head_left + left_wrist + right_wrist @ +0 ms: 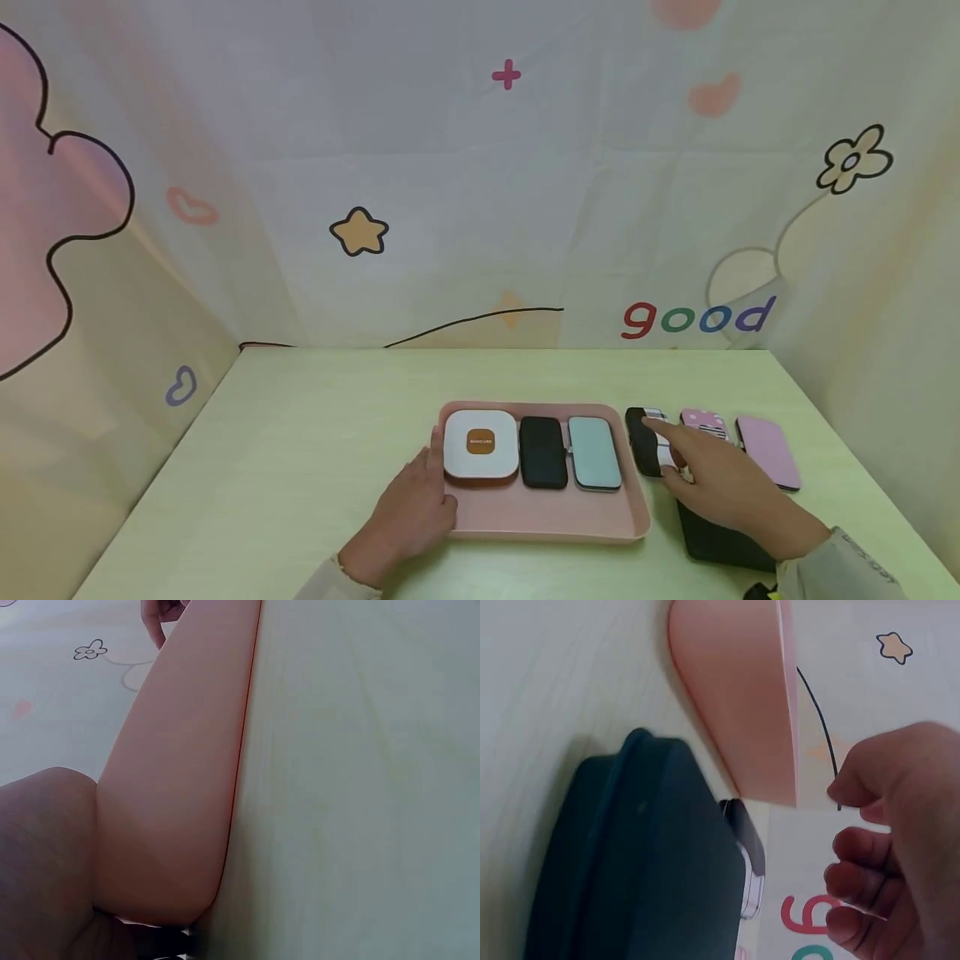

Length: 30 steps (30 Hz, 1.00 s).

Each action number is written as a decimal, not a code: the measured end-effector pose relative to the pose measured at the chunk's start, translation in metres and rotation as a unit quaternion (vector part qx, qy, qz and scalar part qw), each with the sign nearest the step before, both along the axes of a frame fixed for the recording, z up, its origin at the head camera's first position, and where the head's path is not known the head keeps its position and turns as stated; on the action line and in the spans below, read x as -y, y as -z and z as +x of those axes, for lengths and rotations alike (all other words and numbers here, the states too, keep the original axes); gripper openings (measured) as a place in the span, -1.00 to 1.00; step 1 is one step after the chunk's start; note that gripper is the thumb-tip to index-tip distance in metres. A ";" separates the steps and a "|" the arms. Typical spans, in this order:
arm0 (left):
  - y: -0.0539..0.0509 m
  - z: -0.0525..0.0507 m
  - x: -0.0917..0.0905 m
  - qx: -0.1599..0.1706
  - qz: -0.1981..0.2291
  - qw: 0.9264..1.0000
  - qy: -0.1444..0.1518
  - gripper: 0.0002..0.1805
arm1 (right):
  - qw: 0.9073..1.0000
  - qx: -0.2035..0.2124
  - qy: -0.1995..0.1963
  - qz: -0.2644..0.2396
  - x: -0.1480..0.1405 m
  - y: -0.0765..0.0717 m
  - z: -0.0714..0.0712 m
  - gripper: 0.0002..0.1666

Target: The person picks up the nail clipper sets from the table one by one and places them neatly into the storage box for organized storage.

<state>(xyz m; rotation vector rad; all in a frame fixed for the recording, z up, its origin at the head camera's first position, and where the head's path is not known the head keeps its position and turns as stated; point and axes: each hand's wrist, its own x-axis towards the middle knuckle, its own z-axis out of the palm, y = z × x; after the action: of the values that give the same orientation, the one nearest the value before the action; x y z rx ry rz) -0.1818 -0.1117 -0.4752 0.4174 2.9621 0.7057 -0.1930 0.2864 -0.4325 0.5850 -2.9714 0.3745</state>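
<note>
My left hand (411,508) grips the left wall and near-left corner of a pink tray (540,523), thumb at the rim. Inside, along the far side, lie a white rounded-square box (461,421) with a brown label, a black rounded flat case (543,452) and a mint one (595,452). Over a black-and-white patterned flat case (641,446), just right of the tray, my right hand (720,479) hovers. The right wrist view shows its fingers (855,885) loosely curled and holding nothing, with that case (744,836) lower and apart from them.
Right of the patterned case lie a pink spotted case (701,418) and a plain pink one (768,450). A dark box (720,542) sits partly beneath my right forearm. A small black-and-yellow object (759,592) shows at the bottom edge. A printed curtain (450,167) stands behind the table.
</note>
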 end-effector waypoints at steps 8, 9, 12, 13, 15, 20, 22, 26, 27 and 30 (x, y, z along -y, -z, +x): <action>0.002 0.002 0.001 0.000 0.003 1.000 -0.003 -0.11 | 0.999 -0.019 -0.017 0.046 -0.025 0.006 0.012 -0.20; 0.002 0.002 0.002 0.000 0.003 1.000 -0.003 -0.11 | 0.999 -0.016 -0.015 0.049 -0.027 0.006 0.014 -0.18; 0.003 0.002 0.004 0.002 0.003 1.000 -0.006 -0.10 | 0.998 -0.010 -0.013 0.053 -0.034 0.007 0.019 -0.14; 0.002 0.001 0.005 0.002 0.002 1.000 -0.007 -0.10 | 0.999 -0.007 -0.013 0.052 -0.035 0.007 0.020 -0.13; 0.003 0.001 0.006 0.003 0.001 1.000 -0.011 -0.09 | 0.998 0.005 -0.014 0.053 -0.038 0.007 0.024 -0.09; 0.004 0.000 0.006 0.008 -0.002 1.000 -0.011 -0.08 | 0.993 0.096 0.010 0.061 -0.052 0.011 0.036 0.15; 0.005 0.000 0.005 0.009 -0.002 1.000 -0.008 -0.08 | 0.990 0.125 0.017 0.066 -0.060 0.014 0.040 0.23; 0.006 0.001 0.003 0.008 0.001 1.000 -0.007 -0.08 | 0.987 0.146 0.007 0.073 -0.073 0.017 0.042 0.23; 0.006 0.001 0.003 0.007 0.002 1.000 -0.006 -0.08 | 0.986 0.150 0.006 0.075 -0.075 0.017 0.041 0.21; 0.006 -0.001 0.000 0.005 0.006 1.000 -0.001 -0.08 | 0.981 0.173 0.019 0.080 -0.078 0.014 0.039 0.19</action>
<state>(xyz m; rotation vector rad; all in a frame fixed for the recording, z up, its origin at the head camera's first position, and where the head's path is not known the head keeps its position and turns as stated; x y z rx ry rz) -0.1827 -0.1117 -0.4815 0.4115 2.9502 0.7246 -0.1538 0.3641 -0.4468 0.5234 -3.3667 0.2583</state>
